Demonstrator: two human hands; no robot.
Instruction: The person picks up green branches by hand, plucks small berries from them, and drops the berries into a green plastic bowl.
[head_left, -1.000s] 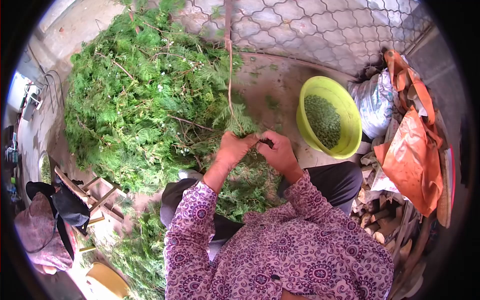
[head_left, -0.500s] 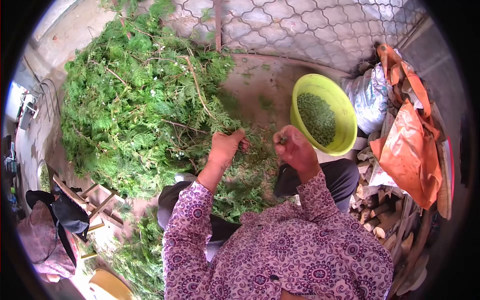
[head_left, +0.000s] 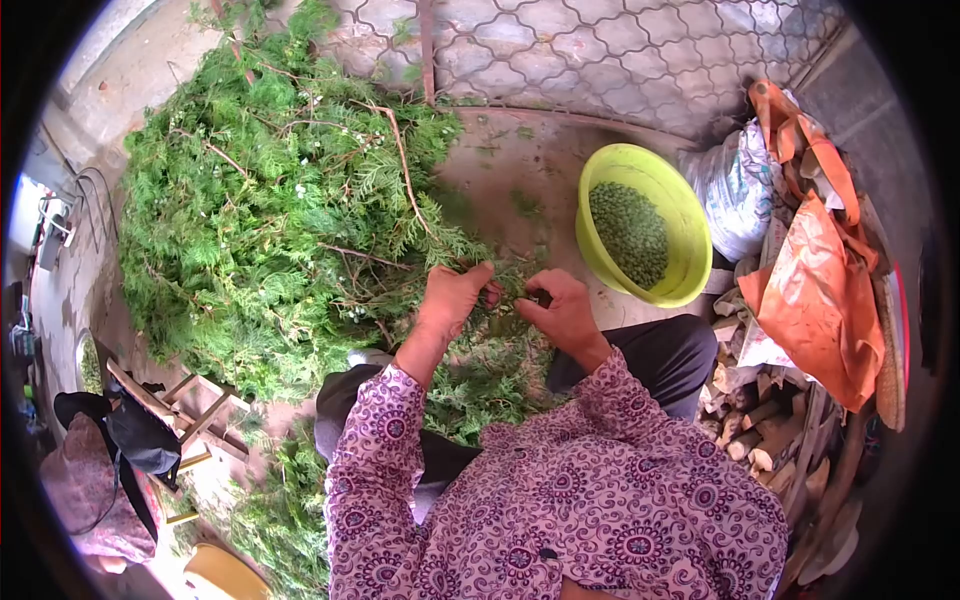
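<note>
My left hand (head_left: 452, 300) is closed around a leafy evergreen sprig (head_left: 508, 272) at the right edge of a big heap of cut evergreen branches (head_left: 270, 220). Close by on its right, my right hand (head_left: 565, 312) is pinched, its fingertips at the sprig; what sits between them is too small to make out. A yellow-green plastic basin (head_left: 690, 232) stands beyond my right hand, tilted, with many small green cones (head_left: 630, 232) inside. More cut greenery (head_left: 480, 385) lies between my knees.
Wire mesh fencing (head_left: 580, 55) runs along the back. On the right are a white sack (head_left: 735, 190), an orange bag (head_left: 820, 300) and stacked firewood (head_left: 765, 430). At lower left are a wooden stool frame (head_left: 200, 410), another person (head_left: 90, 490) and a yellow tub (head_left: 225, 572).
My right hand has turned over and moved left and slightly down, its fingertips coming to the sprig. My left hand has stayed in nearly the same place, still gripping.
</note>
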